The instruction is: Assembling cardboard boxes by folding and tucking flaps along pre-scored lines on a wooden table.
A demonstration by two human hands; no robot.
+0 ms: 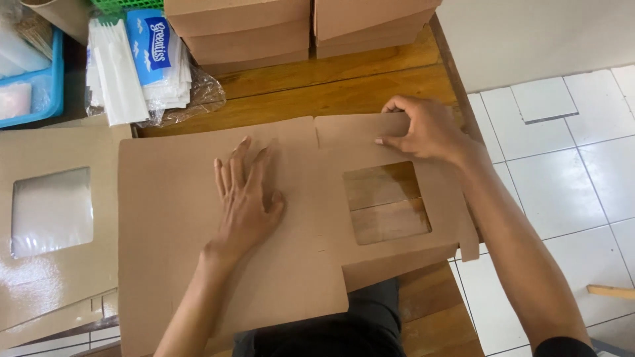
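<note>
A flat brown cardboard box blank [165, 225] with a square clear window [387, 201] lies unfolded on the wooden table [331, 89]. My left hand [245, 198] presses flat on its middle panel, fingers spread. My right hand [426, 129] grips the far edge flap of the window panel at the upper right, thumb on top and fingers curled over the edge. Through the window the table's wood shows.
A stack of similar windowed blanks [53, 218] lies at the left. Folded brown boxes [238, 26] stand stacked at the back. A plastic bag with white and blue packets [139, 63] and a blue tray [33, 86] sit back left. White floor tiles [562, 158] lie right of the table edge.
</note>
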